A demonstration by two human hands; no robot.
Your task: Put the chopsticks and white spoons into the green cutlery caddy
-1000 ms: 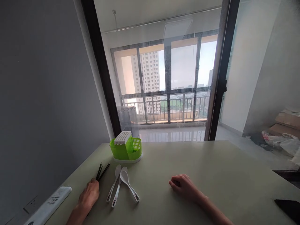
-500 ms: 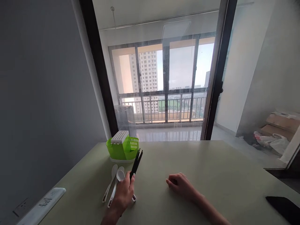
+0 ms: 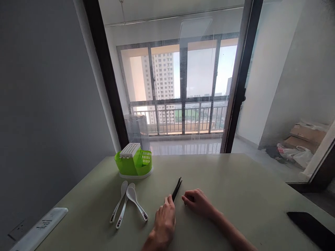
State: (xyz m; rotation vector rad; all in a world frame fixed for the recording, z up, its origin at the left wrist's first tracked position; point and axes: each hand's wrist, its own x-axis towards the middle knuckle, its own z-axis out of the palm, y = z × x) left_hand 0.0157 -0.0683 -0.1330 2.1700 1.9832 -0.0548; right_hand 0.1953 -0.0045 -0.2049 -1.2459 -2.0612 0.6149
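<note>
My left hand (image 3: 164, 217) is closed around a bundle of black chopsticks (image 3: 177, 190), whose ends stick out beyond the fingers over the table (image 3: 222, 174). My right hand (image 3: 198, 202) rests on the table just right of the chopsticks, fingers curled in a loose fist with nothing in it. To the left lie three white spoons: one spoon (image 3: 120, 199) on the outer side, a second spoon (image 3: 122, 212) beside it, and a third spoon (image 3: 136, 199) whose bowl overlaps the second.
Behind the spoons stands a green cutlery caddy (image 3: 128, 168) with a white slotted top. A white power strip (image 3: 43, 226) runs along the left edge, and a black flat object (image 3: 311, 226) lies at the right. A glass door rises beyond the table.
My left hand has carried the chopsticks right, away from the spoons and caddy, and close to my right hand. The spoons now show fully. My right hand stays curled; the view shifted slightly.
</note>
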